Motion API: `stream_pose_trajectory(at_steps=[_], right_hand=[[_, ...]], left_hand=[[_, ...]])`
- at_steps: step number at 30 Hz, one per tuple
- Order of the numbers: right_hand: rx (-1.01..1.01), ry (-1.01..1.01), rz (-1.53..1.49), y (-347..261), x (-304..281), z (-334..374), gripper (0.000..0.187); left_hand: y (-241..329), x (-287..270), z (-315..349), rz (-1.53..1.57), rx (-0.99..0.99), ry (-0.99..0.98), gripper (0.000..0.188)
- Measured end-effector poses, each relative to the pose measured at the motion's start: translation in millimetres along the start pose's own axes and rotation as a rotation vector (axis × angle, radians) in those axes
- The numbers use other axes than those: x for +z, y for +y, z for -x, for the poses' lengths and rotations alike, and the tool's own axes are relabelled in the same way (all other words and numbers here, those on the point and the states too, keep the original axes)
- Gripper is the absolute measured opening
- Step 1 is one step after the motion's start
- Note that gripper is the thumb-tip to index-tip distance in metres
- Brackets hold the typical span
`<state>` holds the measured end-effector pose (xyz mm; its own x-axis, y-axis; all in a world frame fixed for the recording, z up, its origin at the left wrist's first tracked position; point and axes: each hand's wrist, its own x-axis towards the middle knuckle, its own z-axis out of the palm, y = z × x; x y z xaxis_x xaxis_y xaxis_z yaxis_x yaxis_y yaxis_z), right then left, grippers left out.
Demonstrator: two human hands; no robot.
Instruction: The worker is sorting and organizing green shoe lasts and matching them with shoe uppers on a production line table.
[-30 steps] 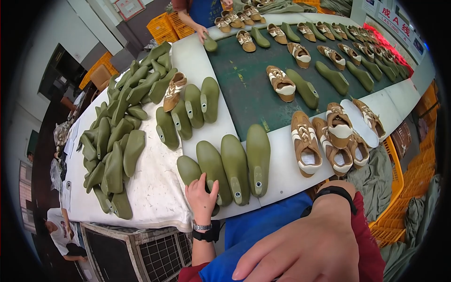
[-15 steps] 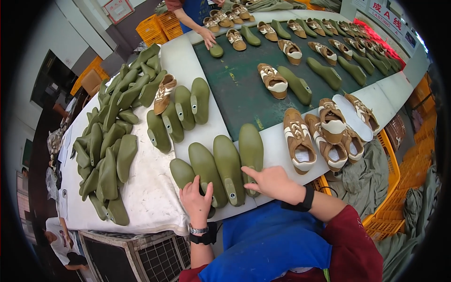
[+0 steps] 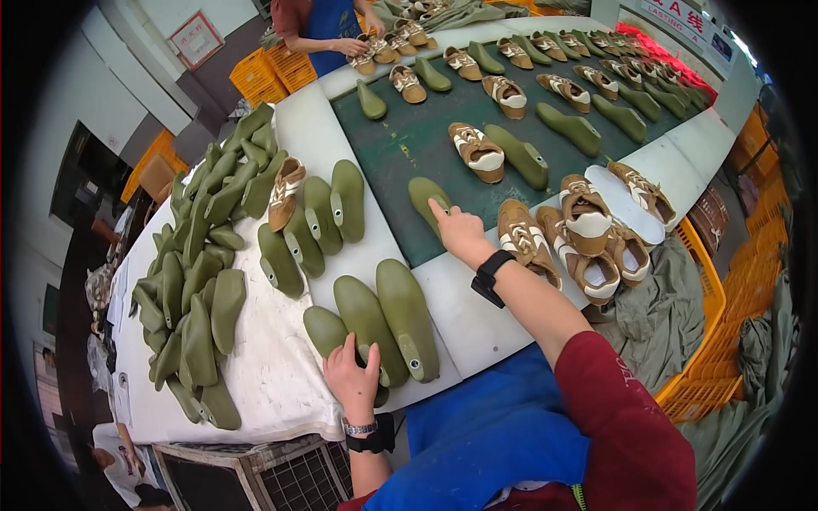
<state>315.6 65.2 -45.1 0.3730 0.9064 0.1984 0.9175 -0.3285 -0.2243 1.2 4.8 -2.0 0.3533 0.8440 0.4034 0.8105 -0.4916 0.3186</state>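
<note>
The person's right hand (image 3: 464, 238) is reaching forward and is touching a green shoe last (image 3: 423, 196), which is lying at the near left corner of the dark green belt (image 3: 426, 119). Its index finger is stretching over the top of this last; the other fingers are mostly hiding, so I cannot tell whether they are gripping it. The left hand (image 3: 351, 379) is resting on the near ends of the front lasts (image 3: 371, 317), which are standing in a row on the white tabletop (image 3: 467, 319); its thumb and index finger are spreading apart in a wide V. Just behind, a brown shoe (image 3: 285, 194) is leaning near another row of lasts, and a pile of lasts (image 3: 196, 341) is covering the left side. Brown shoes (image 3: 586, 213) are lying near the right forearm. Across the belt, a co-worker's hand (image 3: 348, 47) is touching other shoes (image 3: 383, 51).
</note>
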Motion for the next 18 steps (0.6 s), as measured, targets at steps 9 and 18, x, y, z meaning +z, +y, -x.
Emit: stream_pose_trajectory(at_steps=[9,18], right_hand=[[0.011,-0.242,-0.080,16,-16,38,0.056],[-0.035,-0.274,-0.133,43,-123,184,0.030]], left_hand=[[0,4,0,-0.018,0.015,0.008,0.039],[-8,6,2,-0.015,0.014,-0.010,0.039]])
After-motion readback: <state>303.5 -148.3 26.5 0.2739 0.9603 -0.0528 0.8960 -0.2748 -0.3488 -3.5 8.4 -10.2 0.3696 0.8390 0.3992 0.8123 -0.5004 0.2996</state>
